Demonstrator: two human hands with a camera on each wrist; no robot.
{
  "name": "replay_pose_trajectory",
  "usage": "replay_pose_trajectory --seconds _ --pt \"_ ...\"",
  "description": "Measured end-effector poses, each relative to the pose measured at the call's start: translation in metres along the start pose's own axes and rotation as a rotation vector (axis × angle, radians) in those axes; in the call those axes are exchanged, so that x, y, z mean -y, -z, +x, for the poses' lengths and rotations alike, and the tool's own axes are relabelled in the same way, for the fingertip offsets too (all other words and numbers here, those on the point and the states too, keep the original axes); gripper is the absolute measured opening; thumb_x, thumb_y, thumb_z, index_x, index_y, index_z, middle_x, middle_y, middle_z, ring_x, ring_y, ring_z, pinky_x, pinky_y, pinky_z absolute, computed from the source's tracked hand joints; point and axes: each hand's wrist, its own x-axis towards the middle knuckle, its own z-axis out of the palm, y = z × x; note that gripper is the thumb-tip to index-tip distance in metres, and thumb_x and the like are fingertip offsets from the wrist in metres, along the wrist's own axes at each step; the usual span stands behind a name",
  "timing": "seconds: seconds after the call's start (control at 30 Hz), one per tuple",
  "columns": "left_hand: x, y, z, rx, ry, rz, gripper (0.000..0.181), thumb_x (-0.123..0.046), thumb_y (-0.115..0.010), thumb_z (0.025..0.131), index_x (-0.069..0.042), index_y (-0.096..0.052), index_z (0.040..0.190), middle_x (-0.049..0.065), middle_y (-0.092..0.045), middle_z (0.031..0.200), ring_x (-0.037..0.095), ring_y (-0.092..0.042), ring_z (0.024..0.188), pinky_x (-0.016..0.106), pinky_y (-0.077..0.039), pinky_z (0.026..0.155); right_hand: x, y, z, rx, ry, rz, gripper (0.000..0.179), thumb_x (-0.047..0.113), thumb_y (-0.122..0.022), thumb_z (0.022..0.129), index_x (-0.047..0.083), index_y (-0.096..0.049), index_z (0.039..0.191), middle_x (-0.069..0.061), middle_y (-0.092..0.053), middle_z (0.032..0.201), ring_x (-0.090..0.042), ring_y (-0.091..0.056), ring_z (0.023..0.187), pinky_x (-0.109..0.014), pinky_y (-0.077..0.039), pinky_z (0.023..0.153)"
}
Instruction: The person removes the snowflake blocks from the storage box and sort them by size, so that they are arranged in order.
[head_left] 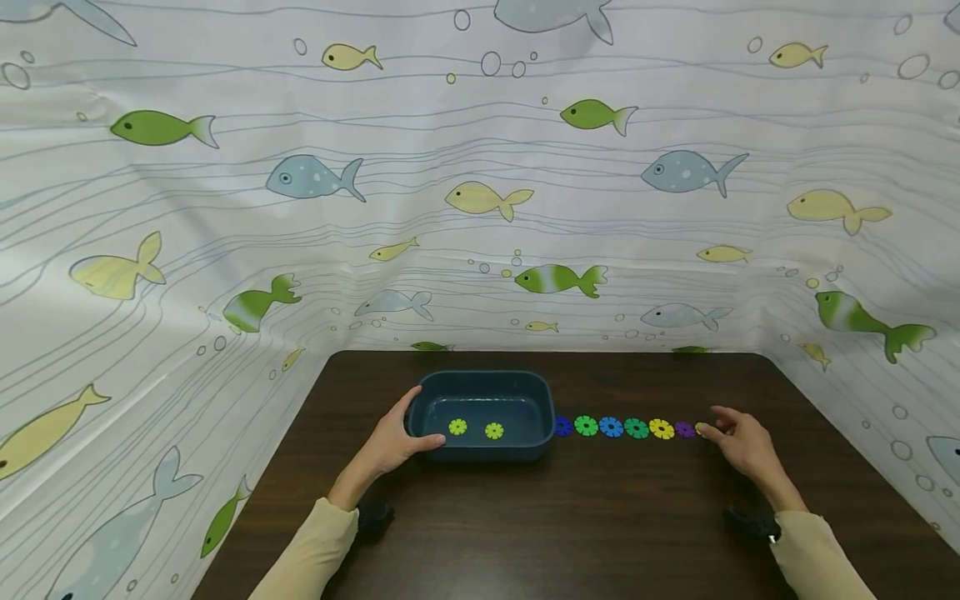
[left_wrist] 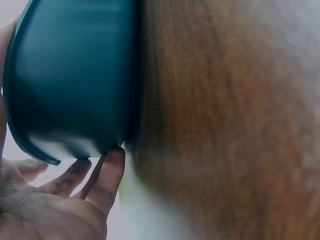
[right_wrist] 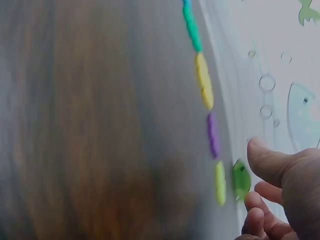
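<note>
My left hand point(head_left: 393, 437) grips the left end of a dark teal plastic basin point(head_left: 480, 454), thumb over the near corner and fingers along the far side. In the left wrist view, fingertips touch the basin's wall point(left_wrist: 75, 90). Two yellow-green flower-shaped discs, a left disc point(head_left: 457, 427) and a right disc point(head_left: 493, 431), lie inside it. My right hand point(head_left: 746, 443) hovers at the right end of a row of discs, nearest a yellow-green disc point(right_wrist: 220, 183) beside a purple disc point(head_left: 684, 429). The right wrist view shows thumb and fingers apart, holding nothing.
The row continues leftward with a yellow disc point(head_left: 662, 429), a teal-green disc point(head_left: 636, 428), a light blue disc point(head_left: 611, 427), a green disc point(head_left: 586, 426) and a dark blue disc point(head_left: 563, 427) by the basin. Fish-patterned sheeting point(head_left: 480, 233) surrounds the brown table point(head_left: 525, 525).
</note>
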Motion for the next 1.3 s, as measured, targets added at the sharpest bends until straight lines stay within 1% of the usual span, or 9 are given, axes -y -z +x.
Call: replay_pose_trajectory --seconds 0.13,0.3,0.4,0.5,0.73,0.9,1.13,1.23,1.3 --pt "0.000 0.001 0.000 0.006 0.005 0.008 0.119 -0.053 -0.089 0.086 -0.009 -0.022 0.174 0.027 -0.026 0.179 0.051 -0.041 0.155 0.075 -0.038 0.124 0.018 -0.004 -0.003 -0.053 0.009 0.020 0.061 0.031 -0.067 0.110 -0.016 -0.053 0.146 -0.038 -0.068 0.121 -0.037 -0.063 0.097 -0.047 -0.055 0.079" --pt "-0.001 0.003 0.000 0.005 0.003 0.014 0.120 -0.055 -0.089 0.085 -0.009 -0.022 0.174 0.027 -0.026 0.179 0.051 -0.039 0.157 0.075 -0.036 0.125 0.048 -0.009 -0.003 -0.096 0.086 0.050 0.053 0.032 -0.067 0.110 -0.011 -0.061 0.141 -0.027 -0.073 0.111 -0.023 -0.059 0.088 -0.032 -0.047 0.072" --pt "-0.001 0.003 -0.001 0.003 0.003 0.018 0.119 -0.055 -0.089 0.085 -0.009 -0.023 0.174 0.027 -0.027 0.179 0.051 -0.041 0.155 0.074 -0.038 0.125 0.071 -0.013 -0.003 -0.104 0.142 0.072 0.049 0.030 -0.070 0.108 -0.008 -0.065 0.139 -0.021 -0.075 0.107 -0.016 -0.056 0.081 -0.028 -0.045 0.068" --pt "0.000 0.004 -0.001 0.003 0.003 0.018 0.119 -0.054 -0.089 0.086 -0.009 -0.023 0.173 0.027 -0.028 0.178 0.050 -0.043 0.154 0.073 -0.039 0.125 0.096 -0.018 -0.004 -0.094 0.191 0.096 0.045 0.026 -0.073 0.106 -0.005 -0.068 0.138 -0.018 -0.076 0.107 -0.012 -0.057 0.081 -0.026 -0.045 0.067" --pt "0.002 0.004 0.000 0.000 0.004 -0.006 0.116 -0.051 -0.089 0.087 -0.011 -0.023 0.174 0.026 -0.028 0.179 0.049 -0.043 0.154 0.073 -0.040 0.124 0.152 -0.042 -0.005 -0.035 0.295 0.148 0.036 0.016 -0.077 0.103 -0.002 -0.072 0.134 -0.012 -0.074 0.104 -0.016 -0.058 0.086 -0.026 -0.047 0.071" --pt "0.003 0.003 0.001 -0.004 0.008 -0.022 0.116 -0.050 -0.088 0.087 -0.011 -0.023 0.174 0.025 -0.027 0.179 0.050 -0.042 0.155 0.072 -0.039 0.125 0.188 -0.059 -0.004 0.022 0.382 0.181 0.035 0.014 -0.080 0.100 0.000 -0.074 0.131 -0.010 -0.076 0.106 -0.015 -0.063 0.089 -0.024 -0.052 0.074" --pt "0.003 0.001 0.003 -0.013 0.000 -0.020 0.116 -0.052 -0.089 0.087 -0.010 -0.024 0.173 0.027 -0.029 0.178 0.050 -0.045 0.151 0.072 -0.042 0.123 0.233 -0.081 0.001 0.165 0.466 0.186 0.034 0.014 -0.081 0.098 0.000 -0.075 0.129 -0.013 -0.077 0.110 -0.016 -0.064 0.089 -0.026 -0.053 0.074" --pt "0.001 0.001 0.003 -0.007 0.000 -0.023 0.117 -0.054 -0.089 0.086 -0.010 -0.024 0.174 0.026 -0.029 0.178 0.050 -0.045 0.151 0.071 -0.042 0.123 0.248 -0.092 0.003 0.231 0.499 0.158 0.031 0.013 -0.081 0.098 0.000 -0.077 0.126 -0.012 -0.077 0.111 -0.015 -0.065 0.091 -0.028 -0.055 0.076" --pt "0.001 0.001 0.002 -0.001 -0.005 -0.016 0.119 -0.055 -0.089 0.085 -0.011 -0.023 0.174 0.026 -0.027 0.179 0.051 -0.041 0.156 0.073 -0.039 0.125 0.256 -0.099 0.004 0.276 0.521 0.119 0.031 0.014 -0.082 0.098 -0.001 -0.078 0.125 -0.012 -0.077 0.111 -0.015 -0.067 0.091 -0.029 -0.057 0.078"
